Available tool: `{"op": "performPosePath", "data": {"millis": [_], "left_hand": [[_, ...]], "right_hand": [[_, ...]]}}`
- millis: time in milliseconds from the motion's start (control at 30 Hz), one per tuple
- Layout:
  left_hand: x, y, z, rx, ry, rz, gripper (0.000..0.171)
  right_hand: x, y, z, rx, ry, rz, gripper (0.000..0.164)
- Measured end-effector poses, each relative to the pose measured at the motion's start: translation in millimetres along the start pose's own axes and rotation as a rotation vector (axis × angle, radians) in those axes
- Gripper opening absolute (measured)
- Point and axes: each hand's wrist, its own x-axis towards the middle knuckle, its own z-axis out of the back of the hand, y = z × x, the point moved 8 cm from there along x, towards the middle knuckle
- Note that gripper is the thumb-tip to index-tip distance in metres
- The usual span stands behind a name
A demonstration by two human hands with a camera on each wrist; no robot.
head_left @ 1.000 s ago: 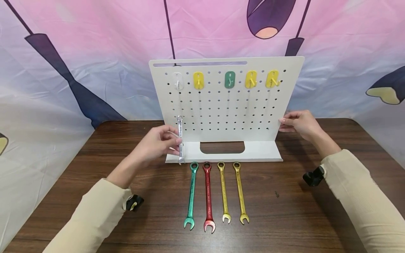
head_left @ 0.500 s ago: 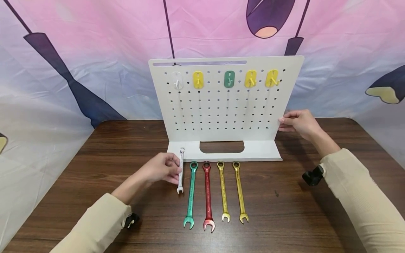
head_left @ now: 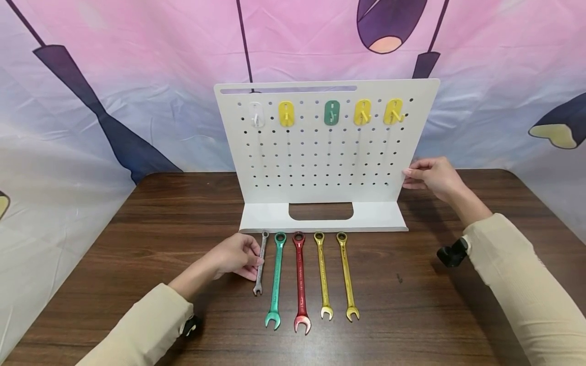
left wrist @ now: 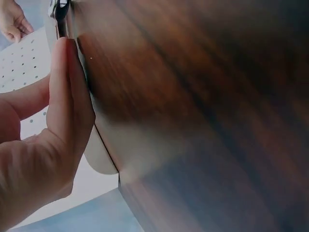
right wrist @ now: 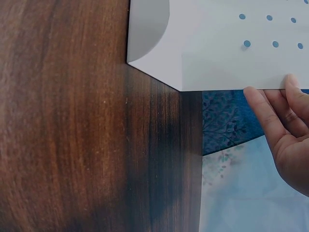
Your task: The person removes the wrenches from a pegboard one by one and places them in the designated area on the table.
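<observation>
My left hand (head_left: 234, 255) pinches a small silver combination wrench (head_left: 259, 277) between thumb and fingers, low at the table. It lies to the left of a green wrench (head_left: 276, 279), ring end towards the white pegboard (head_left: 270, 195). A red wrench (head_left: 300, 279) and two yellow wrenches (head_left: 323, 277) continue the row, open ends towards me. In the left wrist view the fingers hide most of the silver wrench (left wrist: 61, 10). At the pegboard's right edge, my right hand (head_left: 432, 178) holds on with thumb and fingers, seen closely in the right wrist view.
Along the pegboard's top sit a white hook (head_left: 256, 115), a green hook (head_left: 331, 113) and several yellow hooks (head_left: 286, 114), with nothing hanging on them. The board's foot (head_left: 380, 218) stands on the dark wooden table (head_left: 412, 315). A patterned cloth (head_left: 160, 91) hangs behind.
My left hand has brought the silver wrench from in front of the pegboard's lower left down towards me, to the table beside the green wrench. My right hand stays at the board's edge.
</observation>
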Motion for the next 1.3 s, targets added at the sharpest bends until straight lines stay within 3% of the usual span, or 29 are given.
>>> {"op": "performPosePath", "data": {"millis": [267, 833, 1167, 1300], "left_hand": [[-2.2, 0.6, 2.3, 0.081, -0.058, 0.022, 0.007], [-11.9, 1.6, 14.2, 0.149, -0.16, 0.059, 0.007], [-12.9, -1.4, 30.6, 0.17, -0.172, 0.017, 0.011], [-13.1, -3.2, 41.0, 0.167, -0.174, -0.024, 0.012]], "right_hand": [[-0.7, -0.5, 0.6, 0.027, 0.0, 0.0, 0.018], [-3.0, -0.7, 2.0, 0.024, -0.011, -0.009, 0.019], [-7.9, 0.0, 2.0, 0.057, -0.016, 0.001, 0.02], [-13.9, -0.9, 0.2, 0.013, 0.012, -0.002, 0.034]]}}
